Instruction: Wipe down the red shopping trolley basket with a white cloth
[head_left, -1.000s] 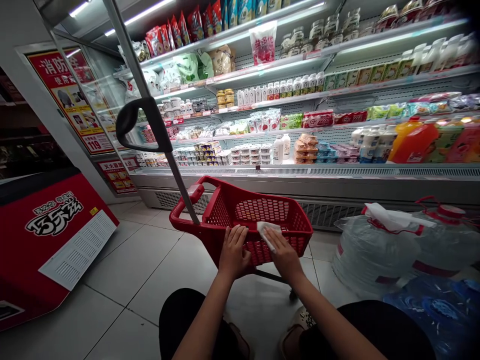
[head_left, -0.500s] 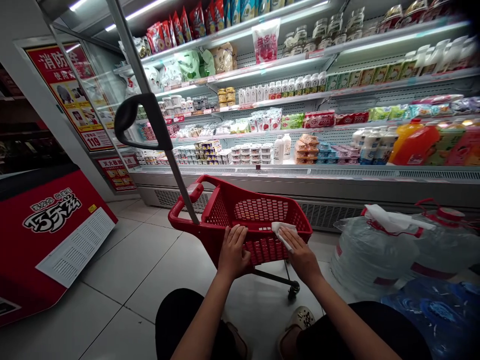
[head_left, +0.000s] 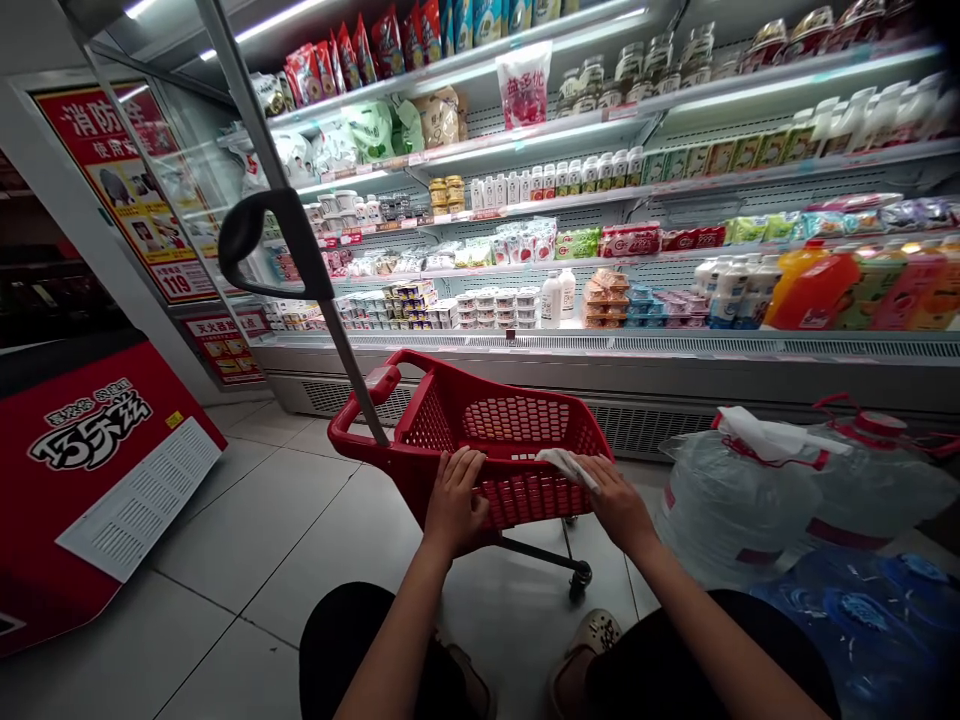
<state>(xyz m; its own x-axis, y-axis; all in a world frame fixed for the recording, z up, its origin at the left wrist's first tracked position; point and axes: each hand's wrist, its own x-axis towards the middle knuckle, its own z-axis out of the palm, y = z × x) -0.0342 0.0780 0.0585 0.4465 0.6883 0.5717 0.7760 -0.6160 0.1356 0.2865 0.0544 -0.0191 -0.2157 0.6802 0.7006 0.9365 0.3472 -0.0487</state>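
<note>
A red plastic shopping basket (head_left: 517, 420) on wheels stands on the tiled floor in front of me, its grey pull handle (head_left: 274, 235) raised at the left. My left hand (head_left: 454, 500) grips the basket's near rim, fingers curled over the edge. My right hand (head_left: 615, 500) presses a white cloth (head_left: 566, 463) against the same rim, further right. The basket looks empty inside. My knees in dark trousers show at the bottom.
An open chiller (head_left: 600, 250) with lit shelves of dairy, drinks and packets runs behind the basket. A red freezer chest (head_left: 97, 460) stands at the left. Large water jugs (head_left: 742, 500) sit on the floor at the right, more blue ones near my right knee.
My right hand has slid the white cloth rightwards along the basket's near rim. The left hand has stayed on the rim.
</note>
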